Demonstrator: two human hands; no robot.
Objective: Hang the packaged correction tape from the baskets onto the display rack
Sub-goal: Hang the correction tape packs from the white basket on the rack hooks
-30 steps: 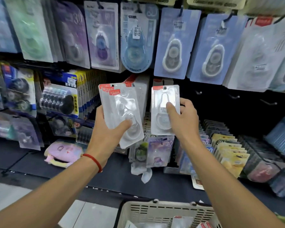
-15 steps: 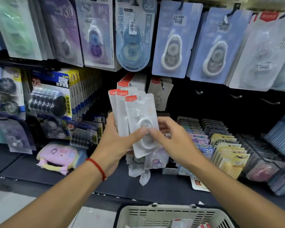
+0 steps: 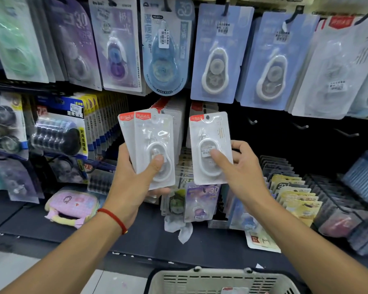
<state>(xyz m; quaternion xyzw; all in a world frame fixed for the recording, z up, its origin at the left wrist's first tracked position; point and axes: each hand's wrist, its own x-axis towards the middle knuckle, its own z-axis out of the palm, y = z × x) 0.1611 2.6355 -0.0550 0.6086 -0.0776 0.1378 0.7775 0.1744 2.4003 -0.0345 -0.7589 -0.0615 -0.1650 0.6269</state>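
Observation:
My left hand [image 3: 134,183] grips a small stack of white correction tape packs [image 3: 151,143] with red top corners, thumb pressed on the front blister. My right hand [image 3: 242,168] holds a single matching pack [image 3: 210,134] upright, thumb on its label, fingers behind it. That pack is held in front of the same packs hanging on the rack hooks [image 3: 202,107], just right of another hanging row [image 3: 170,109]. The beige basket [image 3: 200,281] sits at the bottom edge, below my arms.
Blue and purple tape packs [image 3: 217,54] hang in the row above. Bare hooks [image 3: 300,126] stick out of the dark panel to the right. Boxes of packs [image 3: 295,194] and a pink pouch [image 3: 72,206] lie on the shelf.
My right hand took one pack off the stack in my left hand and lifted it up and to the right, toward the rack. The left hand rose slightly with the remaining stack.

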